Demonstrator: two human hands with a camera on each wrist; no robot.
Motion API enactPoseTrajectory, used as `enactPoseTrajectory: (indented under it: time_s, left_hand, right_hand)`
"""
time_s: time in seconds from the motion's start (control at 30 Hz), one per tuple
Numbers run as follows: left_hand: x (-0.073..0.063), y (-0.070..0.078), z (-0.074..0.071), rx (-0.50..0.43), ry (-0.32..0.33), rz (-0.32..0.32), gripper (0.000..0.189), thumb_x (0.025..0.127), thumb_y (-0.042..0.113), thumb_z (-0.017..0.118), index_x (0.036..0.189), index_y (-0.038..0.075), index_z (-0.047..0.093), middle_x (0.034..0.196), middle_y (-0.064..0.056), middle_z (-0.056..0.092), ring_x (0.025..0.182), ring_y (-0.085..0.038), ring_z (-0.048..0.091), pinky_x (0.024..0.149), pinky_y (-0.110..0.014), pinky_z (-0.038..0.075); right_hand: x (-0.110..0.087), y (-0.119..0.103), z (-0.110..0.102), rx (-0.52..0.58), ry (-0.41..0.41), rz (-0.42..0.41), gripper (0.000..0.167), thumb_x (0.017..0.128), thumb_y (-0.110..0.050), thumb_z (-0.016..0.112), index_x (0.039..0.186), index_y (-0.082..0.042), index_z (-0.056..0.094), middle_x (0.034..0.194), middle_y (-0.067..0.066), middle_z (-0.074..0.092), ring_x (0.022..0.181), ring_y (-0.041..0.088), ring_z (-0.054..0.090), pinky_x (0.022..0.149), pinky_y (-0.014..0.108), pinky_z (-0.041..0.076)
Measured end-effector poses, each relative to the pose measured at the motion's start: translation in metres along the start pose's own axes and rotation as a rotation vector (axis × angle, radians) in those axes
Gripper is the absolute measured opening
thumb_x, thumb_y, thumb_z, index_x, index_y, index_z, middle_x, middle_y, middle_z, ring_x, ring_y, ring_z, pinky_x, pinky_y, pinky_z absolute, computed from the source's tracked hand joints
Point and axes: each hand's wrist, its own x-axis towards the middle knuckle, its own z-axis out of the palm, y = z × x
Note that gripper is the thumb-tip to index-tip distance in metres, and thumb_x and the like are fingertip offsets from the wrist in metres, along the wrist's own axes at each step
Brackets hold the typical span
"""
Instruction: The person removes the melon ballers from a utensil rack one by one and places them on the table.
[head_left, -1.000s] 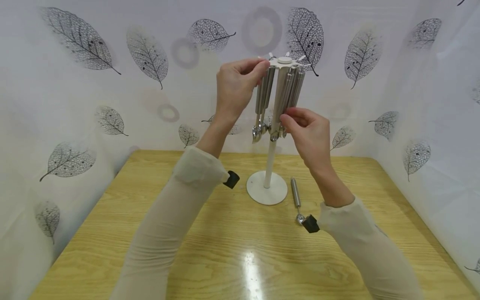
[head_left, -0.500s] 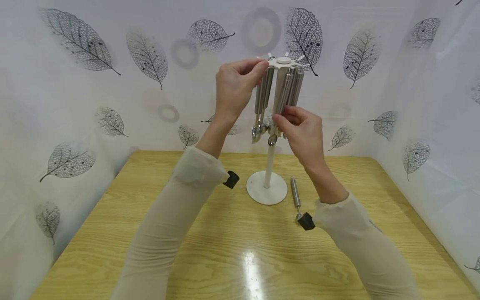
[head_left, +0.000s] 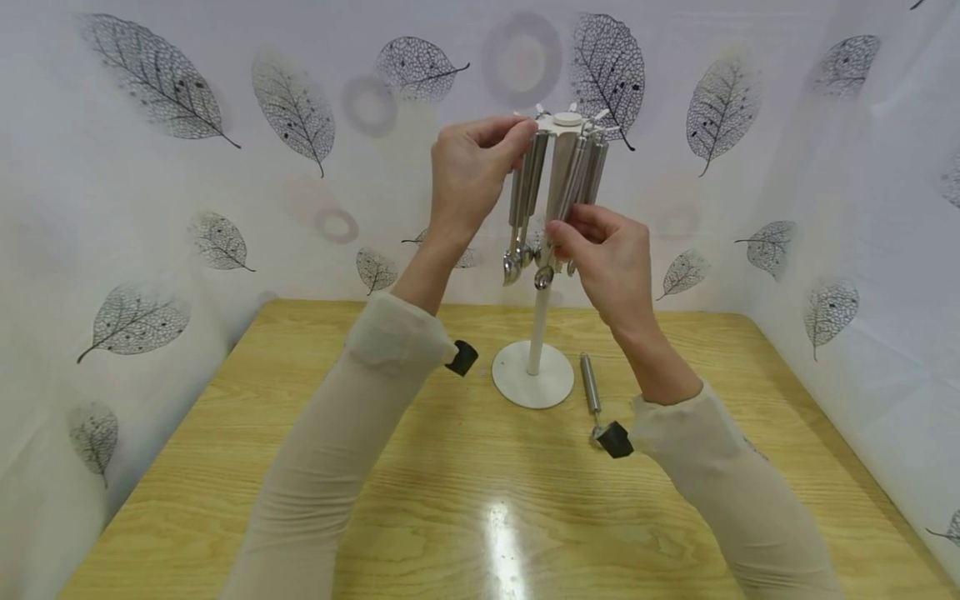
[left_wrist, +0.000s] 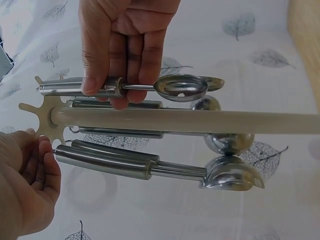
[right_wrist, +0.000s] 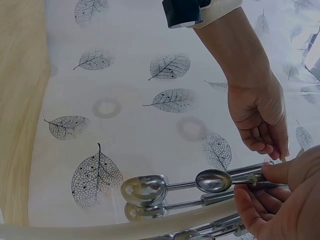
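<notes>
Pinched between my left hand's (head_left: 468, 175) thumb and finger is the rim of the white utensil stand's (head_left: 538, 321) star-shaped top. Metal-handled scoops hang from its prongs, among them an ice cream scoop (left_wrist: 232, 172). My right hand (head_left: 611, 258) grips the lower handle of a melon baller (left_wrist: 181, 88), whose small oval bowl has a hole in it. The handle's upper end is close beneath the prongs; whether it hangs on one cannot be told. The right wrist view shows the melon baller's bowl (right_wrist: 213, 181) just past my right fingertips.
Another small metal scoop (head_left: 591, 387) lies on the wooden table (head_left: 420, 500), right of the stand's round base (head_left: 517, 383). Its bowl is partly behind the black wrist camera (head_left: 617, 440). Leaf-patterned cloth (head_left: 292, 250) surrounds the table at the back and sides.
My right hand has moved left, then slightly up, bringing the melon baller in front of the pole with its handle slanted. My left hand stays at the stand's top.
</notes>
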Motion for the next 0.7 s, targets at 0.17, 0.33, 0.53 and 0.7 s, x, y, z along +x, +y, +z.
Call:
enactPoseTrajectory:
  time_s: [0.17,0.33,0.53,0.7]
  left_hand:
    - [0.0,0.001,0.0,-0.008,-0.001,0.003,0.018,0.095,0.015,0.078,0.106,0.002,0.08,0.089,-0.01,0.077,0.071,-0.015,0.066,0.076,-0.024,0.06]
    - [0.001,-0.001,0.0,-0.003,-0.003,0.018,0.019,0.095,0.015,0.078,0.107,0.001,0.08,0.088,-0.009,0.077,0.07,-0.015,0.066,0.075,-0.024,0.059]
    - [0.002,-0.003,0.001,-0.001,-0.015,0.028,0.019,0.096,0.015,0.077,0.109,0.0,0.08,0.086,-0.008,0.076,0.071,-0.016,0.066,0.078,-0.025,0.06]
    - [0.002,-0.002,0.0,-0.008,-0.01,0.018,0.018,0.095,0.015,0.078,0.107,0.001,0.08,0.086,-0.009,0.076,0.069,-0.016,0.065,0.077,-0.024,0.06]
  right_hand:
    - [0.0,0.0,-0.002,-0.007,0.004,-0.011,0.027,0.096,-0.012,0.076,0.116,0.006,0.074,0.099,0.021,0.075,0.074,0.017,0.07,0.071,0.024,0.06]
    - [-0.001,-0.001,-0.005,0.001,0.002,0.001,0.026,0.096,-0.009,0.076,0.116,0.007,0.073,0.097,0.015,0.076,0.073,0.016,0.07,0.072,0.028,0.061]
    - [-0.005,-0.004,-0.011,-0.009,-0.007,0.005,0.027,0.095,-0.01,0.077,0.116,0.007,0.074,0.095,0.011,0.077,0.075,0.019,0.071,0.072,0.028,0.061]
    - [-0.008,-0.003,-0.016,-0.03,-0.016,0.0,0.026,0.095,-0.012,0.077,0.116,0.005,0.075,0.096,0.011,0.077,0.077,0.02,0.071,0.073,0.024,0.061]
